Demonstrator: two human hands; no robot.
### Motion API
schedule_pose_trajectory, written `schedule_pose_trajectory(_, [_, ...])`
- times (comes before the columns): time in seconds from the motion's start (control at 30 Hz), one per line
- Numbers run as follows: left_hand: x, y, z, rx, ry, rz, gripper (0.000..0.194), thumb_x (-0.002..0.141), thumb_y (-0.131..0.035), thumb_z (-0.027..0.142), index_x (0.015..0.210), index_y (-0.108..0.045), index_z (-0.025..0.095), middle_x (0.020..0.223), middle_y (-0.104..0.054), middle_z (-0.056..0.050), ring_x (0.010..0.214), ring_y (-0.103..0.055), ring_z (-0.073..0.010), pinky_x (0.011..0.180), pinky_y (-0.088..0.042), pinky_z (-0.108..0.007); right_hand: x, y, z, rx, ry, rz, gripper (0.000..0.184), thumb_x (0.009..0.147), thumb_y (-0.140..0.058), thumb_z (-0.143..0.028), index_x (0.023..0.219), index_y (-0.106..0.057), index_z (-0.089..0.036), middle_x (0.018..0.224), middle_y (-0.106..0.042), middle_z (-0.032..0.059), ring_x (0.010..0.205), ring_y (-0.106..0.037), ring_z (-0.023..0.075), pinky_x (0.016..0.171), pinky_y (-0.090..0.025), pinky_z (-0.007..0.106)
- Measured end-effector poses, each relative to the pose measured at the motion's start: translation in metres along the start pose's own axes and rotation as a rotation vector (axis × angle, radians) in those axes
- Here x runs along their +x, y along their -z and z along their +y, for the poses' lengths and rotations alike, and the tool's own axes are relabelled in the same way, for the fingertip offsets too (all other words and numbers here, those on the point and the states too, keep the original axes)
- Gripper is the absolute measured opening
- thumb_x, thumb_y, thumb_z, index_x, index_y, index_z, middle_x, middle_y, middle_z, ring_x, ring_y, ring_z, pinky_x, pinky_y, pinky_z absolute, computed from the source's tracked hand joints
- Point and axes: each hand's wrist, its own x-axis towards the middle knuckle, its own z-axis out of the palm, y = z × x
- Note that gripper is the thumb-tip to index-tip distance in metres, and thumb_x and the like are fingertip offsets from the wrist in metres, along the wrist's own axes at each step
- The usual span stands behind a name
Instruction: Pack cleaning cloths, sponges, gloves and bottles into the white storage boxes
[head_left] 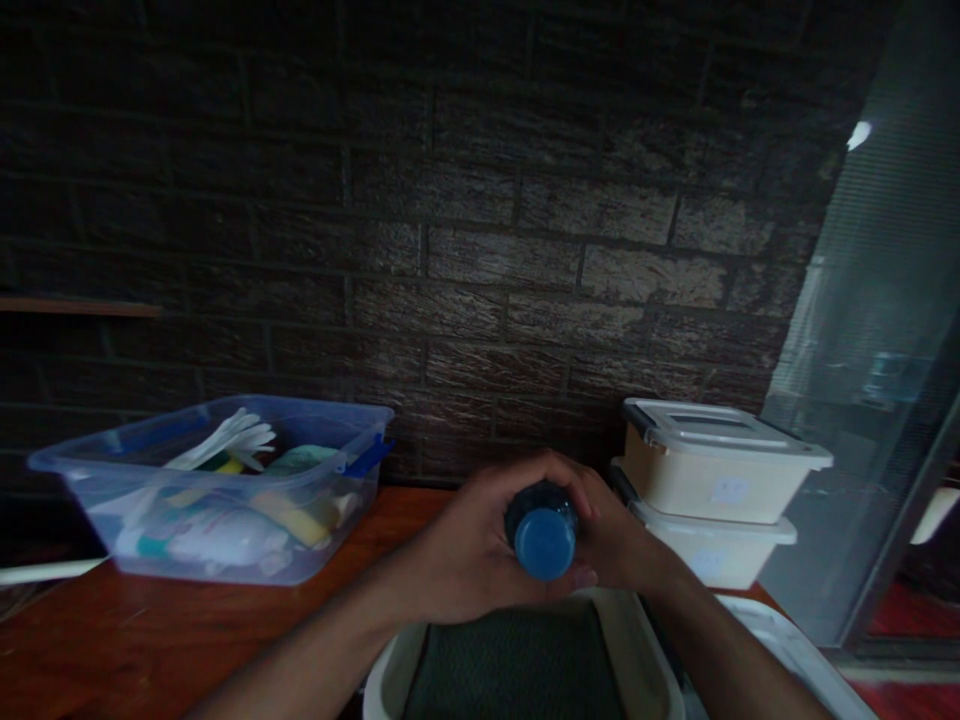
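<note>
A bottle with a blue cap (545, 544) is held between my two hands, its cap end facing me. My left hand (472, 540) is closed round the bottle from the left, thumb side toward me. From the right, my right hand (611, 520) is closed against the same bottle; part of its fingers is hidden behind the bottle and the left hand. Most of the bottle's body is covered. Just below the hands stands an open cream bin (390, 665) with a dark green textured cloth (514, 670) inside.
On the wooden table (187, 640) at left sits a clear plastic box (217, 480) with white gloves (232, 435) and other items. Two lidded cream boxes (712, 480) are stacked at right. A white lid (780, 640) lies below them. A brick wall (450, 250) rises behind.
</note>
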Motion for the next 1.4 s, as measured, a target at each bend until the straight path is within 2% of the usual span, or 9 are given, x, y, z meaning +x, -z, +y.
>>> schedule_pose_trajectory(0.3, [-0.001,-0.002,0.001,0.116,0.025,0.022,0.031,0.077,-0.085,0.029,0.101,-0.069,0.019,0.103,-0.069,-0.005,0.097,-0.065,-0.0208,0.086,-0.051,-0.030,0.001,0.001,-0.004,0.015,-0.018,-0.023,0.027,0.065,-0.068,-0.009,0.087,-0.059,-0.021,0.097,-0.064,0.0047,0.099,-0.062,0.0254,0.090,-0.050,0.039])
schedule_pose_trajectory(0.53, [0.000,-0.001,0.001,0.091,0.016,0.011,0.030,0.075,-0.086,0.025,0.099,-0.070,0.019,0.105,-0.070,-0.006,0.098,-0.065,-0.0217,0.088,-0.051,-0.031,0.001,0.001,0.001,0.002,0.008,-0.037,0.029,0.067,-0.070,-0.010,0.092,-0.061,-0.021,0.104,-0.065,0.0053,0.106,-0.062,0.0263,0.095,-0.049,0.039])
schedule_pose_trajectory(0.83, [0.000,-0.002,0.001,0.103,0.031,0.015,0.028,0.076,-0.085,0.031,0.096,-0.069,0.019,0.102,-0.070,-0.006,0.098,-0.066,-0.0227,0.087,-0.051,-0.032,0.003,0.001,-0.001,0.004,0.018,-0.046,0.035,0.069,-0.073,-0.010,0.100,-0.065,-0.022,0.105,-0.066,0.0056,0.106,-0.063,0.0260,0.097,-0.049,0.040])
schedule_pose_trajectory(0.9, [-0.001,-0.002,0.001,0.093,0.031,0.014,0.029,0.075,-0.086,0.028,0.097,-0.069,0.019,0.103,-0.070,-0.005,0.098,-0.066,-0.0222,0.087,-0.051,-0.031,0.002,0.001,-0.001,-0.004,0.016,-0.039,0.034,0.069,-0.073,-0.010,0.099,-0.064,-0.021,0.106,-0.067,0.0058,0.105,-0.063,0.0257,0.095,-0.049,0.039])
schedule_pose_trajectory(1.0, [-0.001,-0.002,-0.001,0.053,0.045,0.023,0.031,0.074,-0.086,0.019,0.100,-0.068,0.019,0.104,-0.070,-0.004,0.097,-0.065,-0.0203,0.085,-0.051,-0.029,0.001,0.001,0.003,-0.007,0.014,-0.028,0.025,0.071,-0.071,-0.011,0.093,-0.063,-0.021,0.102,-0.068,0.0048,0.096,-0.064,0.0233,0.085,-0.051,0.035])
schedule_pose_trajectory(1.13, [-0.001,0.000,-0.007,-0.065,0.106,0.158,0.044,0.077,-0.085,0.016,0.115,-0.062,0.023,0.108,-0.069,-0.004,0.098,-0.066,-0.0192,0.086,-0.052,-0.028,-0.001,-0.001,0.005,-0.032,-0.006,-0.080,0.019,0.078,-0.070,-0.014,0.095,-0.065,-0.019,0.092,-0.069,0.0023,0.084,-0.064,0.0197,0.074,-0.049,0.030])
schedule_pose_trajectory(1.27, [0.000,0.000,-0.018,-0.201,0.171,0.289,0.064,0.082,-0.083,0.020,0.137,-0.051,0.027,0.127,-0.067,-0.008,0.108,-0.066,-0.0220,0.089,-0.053,-0.030,-0.001,-0.005,0.001,0.034,-0.083,-0.050,0.026,0.088,-0.074,-0.034,0.108,-0.068,-0.019,0.097,-0.072,0.0023,0.084,-0.065,0.0187,0.073,-0.050,0.029])
schedule_pose_trajectory(1.33, [0.001,0.000,-0.026,-0.196,0.200,0.319,0.062,0.085,-0.080,0.023,0.140,-0.051,0.026,0.130,-0.066,-0.010,0.115,-0.065,-0.0244,0.095,-0.052,-0.033,-0.001,-0.007,0.001,0.096,-0.109,-0.035,0.033,0.088,-0.077,-0.040,0.111,-0.068,-0.018,0.101,-0.073,0.0035,0.088,-0.065,0.0197,0.077,-0.052,0.030])
schedule_pose_trajectory(1.4, [0.002,0.000,-0.034,-0.129,0.210,0.338,0.051,0.086,-0.079,0.026,0.132,-0.058,0.024,0.127,-0.068,-0.009,0.119,-0.063,-0.0259,0.100,-0.049,-0.035,-0.002,-0.009,0.005,0.176,-0.144,-0.016,0.036,0.087,-0.078,-0.041,0.112,-0.068,-0.017,0.102,-0.073,0.0043,0.090,-0.065,0.0198,0.078,-0.053,0.031])
